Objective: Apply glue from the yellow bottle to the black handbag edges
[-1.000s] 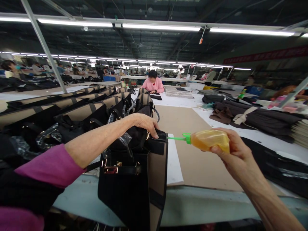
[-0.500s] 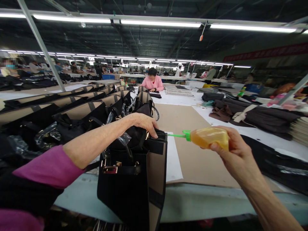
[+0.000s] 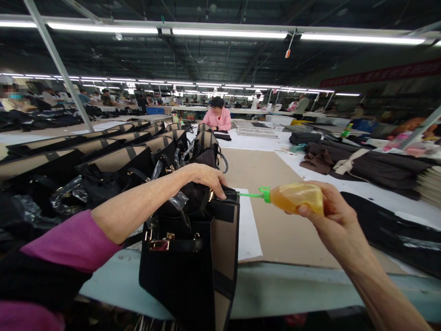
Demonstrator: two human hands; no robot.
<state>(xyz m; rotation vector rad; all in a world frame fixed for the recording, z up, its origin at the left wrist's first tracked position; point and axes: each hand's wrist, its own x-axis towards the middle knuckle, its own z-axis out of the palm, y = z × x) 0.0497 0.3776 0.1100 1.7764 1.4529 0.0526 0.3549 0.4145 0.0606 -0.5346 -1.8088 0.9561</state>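
Note:
A black and tan handbag (image 3: 193, 257) stands at the table's near edge, with a gold clasp on its front. My left hand (image 3: 206, 177) rests on the bag's top edge, fingers curled over it and gripping it. My right hand (image 3: 330, 216) squeezes a small amber squeeze bottle (image 3: 298, 197) held sideways. Its green nozzle (image 3: 253, 194) points left at the bag's top corner, close to my left fingertips.
A long row of similar handbags (image 3: 113, 156) runs back along the left. A brown cardboard sheet (image 3: 268, 197) lies on the table. Dark fabric pieces (image 3: 375, 168) are piled at the right. A person in pink (image 3: 217, 118) sits at the far end.
The bottle has shifted slightly left toward the bag. My left hand stays on the bag's top.

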